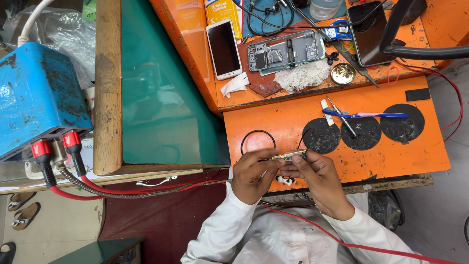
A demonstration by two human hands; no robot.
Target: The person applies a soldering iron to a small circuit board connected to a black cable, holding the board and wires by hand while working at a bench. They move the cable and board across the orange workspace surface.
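My left hand and my right hand meet over the front edge of the orange workbench. Together they pinch a small, narrow circuit-board part held level between the fingertips. An opened phone with its back off lies further up the bench. A white phone lies face up to its left. A blue toothbrush and a metal tool rest above the black round pads.
A blue metal box with red plugs and cables sits at left on a wooden ledge. A green glass panel stands between it and the bench. A dark phone, a small brass tin, a crumpled tissue and a black ring are on the bench.
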